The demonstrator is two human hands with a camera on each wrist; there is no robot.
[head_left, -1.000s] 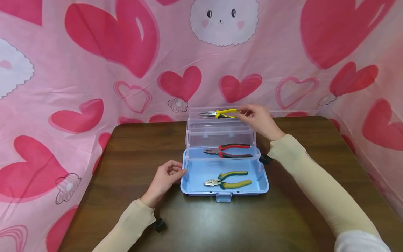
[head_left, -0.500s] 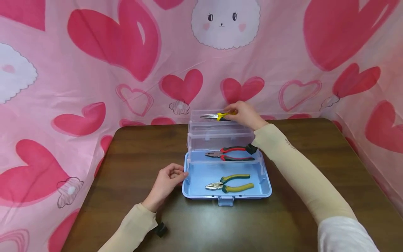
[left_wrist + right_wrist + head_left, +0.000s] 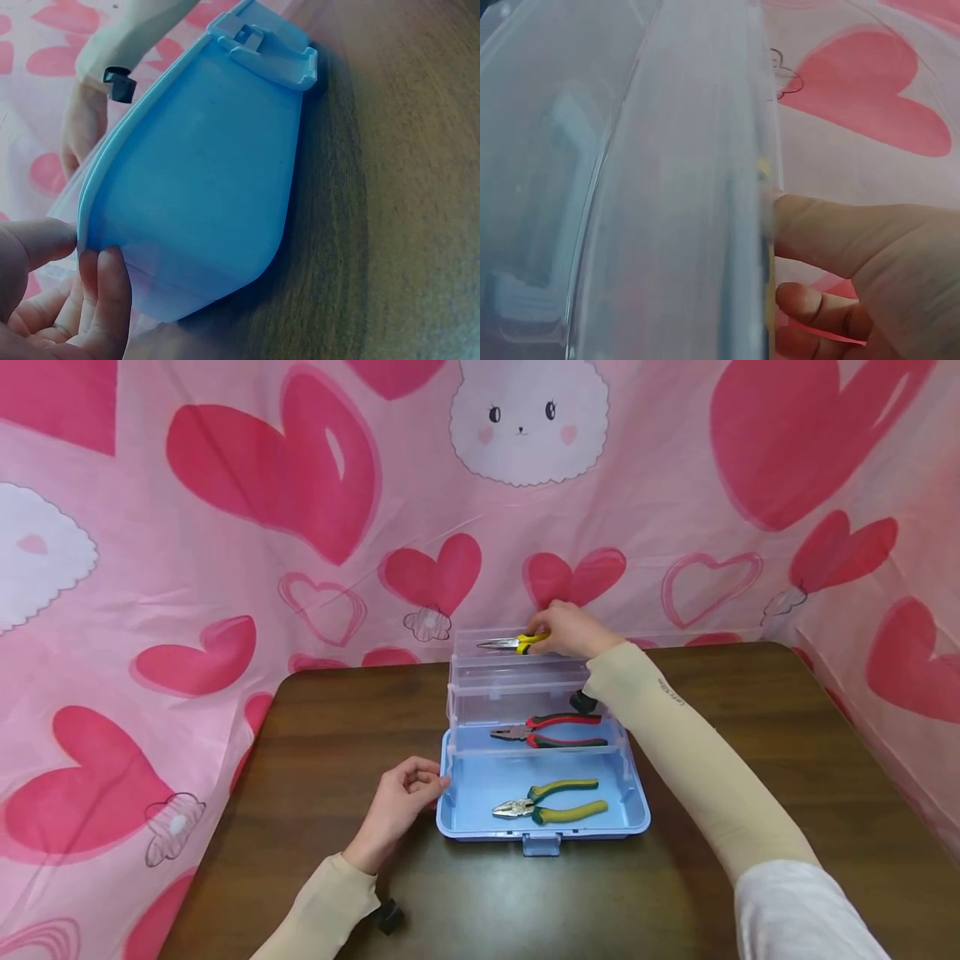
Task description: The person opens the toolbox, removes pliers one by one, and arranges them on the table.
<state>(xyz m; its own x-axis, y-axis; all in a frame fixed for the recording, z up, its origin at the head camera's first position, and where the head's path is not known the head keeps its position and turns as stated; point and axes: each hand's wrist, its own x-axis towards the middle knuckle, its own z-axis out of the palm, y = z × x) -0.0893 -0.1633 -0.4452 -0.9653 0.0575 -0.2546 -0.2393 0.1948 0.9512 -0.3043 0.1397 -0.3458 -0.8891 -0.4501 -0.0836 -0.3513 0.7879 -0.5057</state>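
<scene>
My left hand (image 3: 397, 802) pinches the left rim of a blue toolbox (image 3: 467, 789); in the left wrist view the thumb and fingertips meet at the edge of its wall (image 3: 195, 172). Over the raised clear top tray (image 3: 465, 651), my right hand (image 3: 572, 631) holds the yellow-and-black handles of needle-nose pliers (image 3: 501, 644), whose jaws point left. Red-and-black pliers (image 3: 517, 733) lie in the clear tray below. Pliers with green-and-yellow handles (image 3: 528, 807) rest on the box floor. In the right wrist view the tray wall hides most of the pliers.
The toolbox stands on a brown wooden table (image 3: 352, 718), its front latch (image 3: 542, 845) hanging down. Pink cloth with hearts (image 3: 420, 468) hangs close behind the raised trays. The right forearm sleeve (image 3: 690, 760) passes over the box's right side.
My right hand has moved left along the yellow pliers, from the handle ends toward the pivot. The left hand stays on the box rim. The head view has shifted slightly.
</scene>
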